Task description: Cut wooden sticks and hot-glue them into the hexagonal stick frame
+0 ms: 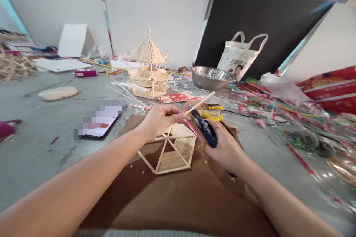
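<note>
My left hand (161,120) pinches a thin wooden stick (204,100), which slants up to the right. My right hand (224,146) is wrapped round a dark blue hand tool (204,127), its upper end close to the stick; whether it touches cannot be told. A slim pinkish-red strip or rod (191,126) runs between the two hands, and what holds it is unclear. Below my left hand lies a flat polygonal frame of wooden sticks (159,157), with some of its wedges filled by rows of sticks. Part of it is hidden by my hand. It rests on a brown sheet (172,200).
Beyond my hands stand a stick-built pavilion (150,70), a steel bowl (213,77) and a white tote bag (236,59). Red-marked sticks (179,97) and yellow-handled tools (213,114) lie nearer. A phone (104,118) is at left. Tangled scraps (306,139) cover the right side.
</note>
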`<state>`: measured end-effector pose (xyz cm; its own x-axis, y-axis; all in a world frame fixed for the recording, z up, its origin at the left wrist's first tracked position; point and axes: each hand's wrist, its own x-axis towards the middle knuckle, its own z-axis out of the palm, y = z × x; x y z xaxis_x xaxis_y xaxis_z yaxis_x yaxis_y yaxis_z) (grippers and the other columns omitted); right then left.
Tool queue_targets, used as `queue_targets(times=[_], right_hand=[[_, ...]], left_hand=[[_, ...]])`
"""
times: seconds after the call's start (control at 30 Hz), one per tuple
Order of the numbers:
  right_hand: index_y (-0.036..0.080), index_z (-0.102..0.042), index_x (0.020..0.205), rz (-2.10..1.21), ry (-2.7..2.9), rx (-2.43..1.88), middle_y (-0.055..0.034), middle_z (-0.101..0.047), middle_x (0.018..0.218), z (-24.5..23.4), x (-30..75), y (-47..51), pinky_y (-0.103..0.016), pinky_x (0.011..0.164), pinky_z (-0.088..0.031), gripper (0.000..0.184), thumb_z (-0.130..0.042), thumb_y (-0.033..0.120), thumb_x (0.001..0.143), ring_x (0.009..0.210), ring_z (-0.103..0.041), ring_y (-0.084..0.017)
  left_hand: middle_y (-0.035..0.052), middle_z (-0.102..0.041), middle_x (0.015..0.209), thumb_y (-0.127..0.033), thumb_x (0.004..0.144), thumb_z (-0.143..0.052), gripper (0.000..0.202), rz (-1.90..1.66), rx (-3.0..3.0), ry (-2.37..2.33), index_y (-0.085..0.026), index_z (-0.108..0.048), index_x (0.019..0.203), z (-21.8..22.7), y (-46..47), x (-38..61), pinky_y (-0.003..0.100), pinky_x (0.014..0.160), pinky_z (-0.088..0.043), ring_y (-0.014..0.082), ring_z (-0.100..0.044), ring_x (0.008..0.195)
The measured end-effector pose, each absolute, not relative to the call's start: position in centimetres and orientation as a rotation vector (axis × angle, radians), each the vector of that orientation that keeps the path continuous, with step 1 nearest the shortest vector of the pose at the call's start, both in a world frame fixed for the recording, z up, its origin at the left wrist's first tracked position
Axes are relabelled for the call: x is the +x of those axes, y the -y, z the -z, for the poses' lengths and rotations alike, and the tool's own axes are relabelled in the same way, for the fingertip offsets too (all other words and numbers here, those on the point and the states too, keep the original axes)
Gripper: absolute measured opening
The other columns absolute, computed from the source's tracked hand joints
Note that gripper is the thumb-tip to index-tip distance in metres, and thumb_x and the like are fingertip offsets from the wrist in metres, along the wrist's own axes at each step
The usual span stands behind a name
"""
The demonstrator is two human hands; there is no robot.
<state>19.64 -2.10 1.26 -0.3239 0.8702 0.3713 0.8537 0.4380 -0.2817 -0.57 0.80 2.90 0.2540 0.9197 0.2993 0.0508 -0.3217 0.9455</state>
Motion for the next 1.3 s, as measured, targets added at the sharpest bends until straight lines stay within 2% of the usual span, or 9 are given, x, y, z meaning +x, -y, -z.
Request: queue_targets(times=[0.17, 0.33, 0.5, 0.7, 1.07, 1.3], right_hand=[[0.012, -0.037, 0.117, 0.025, 2.293, -1.389, -0.0138, -0.051, 0.111, -1.1, 19.4, 2.4, -0.039, 0.086, -0.037, 0.056, -0.046, 0.021, 0.063, 0.103, -0.046, -0.025], [0.011, -0.039, 0.115, 0.065, 2.308, -1.377, -0.0136, -0.054, 0.106, -1.2, 19.3, 2.7, -0.038, 0.082, -0.04, 0.055, -0.047, 0.019, 0.061, 0.097, -0.05, -0.025], [0.012, -0.04, 0.115, 0.074, 2.305, -1.404, -0.0137, -0.055, 0.106, -1.2, 19.4, 2.6, -0.037, 0.08, -0.041, 0.053, -0.047, 0.023, 0.063, 0.096, -0.051, -0.025], [0.009, -0.041, 0.114, 0.063, 2.325, -1.453, -0.0145, -0.057, 0.101, -1.3, 19.3, 2.7, -0.036, 0.076, -0.042, 0.055, -0.047, 0.021, 0.061, 0.09, -0.054, -0.025], [0.011, -0.047, 0.105, -0.111, 2.316, -1.496, -0.0101, -0.061, 0.089, -1.8, 19.0, 3.1, -0.031, 0.067, -0.042, 0.044, -0.045, 0.018, 0.061, 0.078, -0.057, -0.021], [0.015, -0.048, 0.099, -0.201, 2.329, -1.568, -0.0079, -0.061, 0.084, -2.0, 18.9, 3.2, -0.03, 0.067, -0.039, 0.036, -0.045, 0.017, 0.064, 0.078, -0.056, -0.022]], left_hand=[[-0.0017, -0.055, 0.056, -0.031, 0.065, -0.06, 0.019, -1.049, 1.529, -0.864, -0.013, -0.064, 0.072, -2.1, -0.7, 0.0, 0.018, 0.041, -0.023, 0.0037, -0.036, 0.045], [-0.0034, -0.05, 0.049, -0.023, 0.061, -0.061, 0.011, -1.001, 1.443, -0.878, -0.012, -0.06, 0.06, -1.9, -0.4, 0.6, 0.018, 0.04, -0.02, 0.0028, -0.032, 0.041], [-0.0043, -0.052, 0.047, -0.025, 0.058, -0.065, 0.017, -0.979, 1.281, -0.863, -0.012, -0.054, 0.06, -2.1, -0.1, 1.0, 0.017, 0.035, -0.012, 0.0005, -0.025, 0.034], [-0.0038, -0.053, 0.048, -0.027, 0.056, -0.067, 0.021, -0.994, 1.243, -0.821, -0.012, -0.052, 0.061, -2.0, -0.1, 1.2, 0.016, 0.034, -0.014, -0.0002, -0.027, 0.033], [-0.0045, -0.049, 0.05, -0.032, 0.061, -0.063, 0.021, -0.972, 1.395, -0.908, -0.012, -0.054, 0.064, -2.1, 0.1, 1.0, 0.017, 0.035, -0.015, 0.001, -0.027, 0.035], [-0.0049, -0.038, 0.044, -0.039, 0.07, -0.052, 0.032, -0.948, 1.763, -1.057, -0.013, -0.048, 0.051, -1.8, 0.1, 0.7, 0.019, 0.041, -0.022, 0.0051, -0.032, 0.042]])
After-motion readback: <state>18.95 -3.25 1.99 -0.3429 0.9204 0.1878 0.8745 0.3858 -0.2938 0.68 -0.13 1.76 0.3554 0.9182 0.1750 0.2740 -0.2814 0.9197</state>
